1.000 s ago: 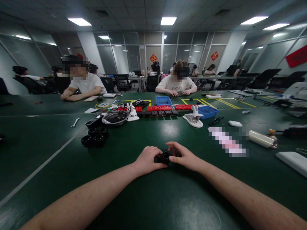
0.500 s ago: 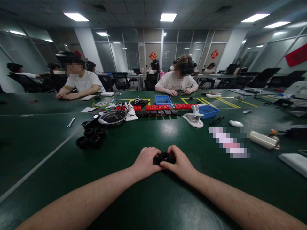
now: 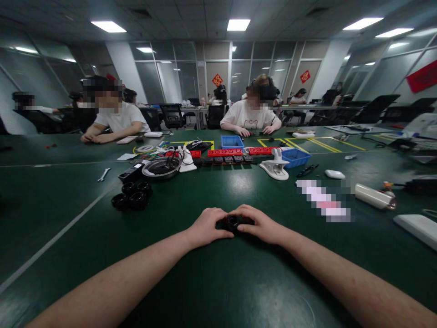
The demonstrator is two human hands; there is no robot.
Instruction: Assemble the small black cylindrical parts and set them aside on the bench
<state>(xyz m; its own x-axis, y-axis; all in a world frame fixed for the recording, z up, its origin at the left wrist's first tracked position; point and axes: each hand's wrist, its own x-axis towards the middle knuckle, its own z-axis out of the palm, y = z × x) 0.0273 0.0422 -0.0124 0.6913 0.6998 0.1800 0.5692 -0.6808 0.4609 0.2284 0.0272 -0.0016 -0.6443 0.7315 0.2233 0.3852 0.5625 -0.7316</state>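
Note:
Between my two hands on the green table is a small black ring-shaped part point(image 3: 233, 222) with a round hole facing up and toward me. My left hand point(image 3: 208, 228) curls round its left side, thumb in front and fingers behind. From the right, my right hand point(image 3: 261, 224) grips it with the thumb at its near side and the fingers over the back. Farther off to the left stands a cluster of several similar black round parts point(image 3: 131, 196). The underside of the held part is hidden.
Across the middle lie a round metal dish point(image 3: 161, 168), red power strips point(image 3: 225, 152), a white clip base point(image 3: 275, 166) and a blue bin point(image 3: 296, 157). A wrench point(image 3: 104, 175) is at left, a cream cylinder point(image 3: 374, 197) at right. Two people point(image 3: 251, 114) sit opposite.
My right hand has shifted its grip, its thumb moving right and its fingers reaching farther over the black part. My left hand stays around it. The camera view has shifted slightly.

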